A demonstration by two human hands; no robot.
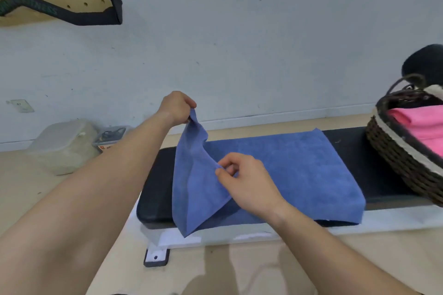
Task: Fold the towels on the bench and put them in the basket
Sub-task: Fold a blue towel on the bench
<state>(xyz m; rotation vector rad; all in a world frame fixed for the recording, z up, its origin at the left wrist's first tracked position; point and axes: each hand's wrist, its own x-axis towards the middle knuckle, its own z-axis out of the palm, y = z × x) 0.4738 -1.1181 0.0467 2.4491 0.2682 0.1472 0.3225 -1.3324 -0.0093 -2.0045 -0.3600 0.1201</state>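
Left hand (177, 108) and right hand (244, 179) pinch corners of a soft, limp blue towel (275, 165) at the bench's (153, 203) left end; corners seem the best grip.

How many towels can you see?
2: a blue terry towel spread on the black padded bench, and a folded pink towel in the dark wicker basket. More may lie hidden there.

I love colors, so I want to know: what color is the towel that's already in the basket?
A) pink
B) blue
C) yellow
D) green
A: a folded pink towel lies inside the woven basket, while the blue towel is spread on the bench.
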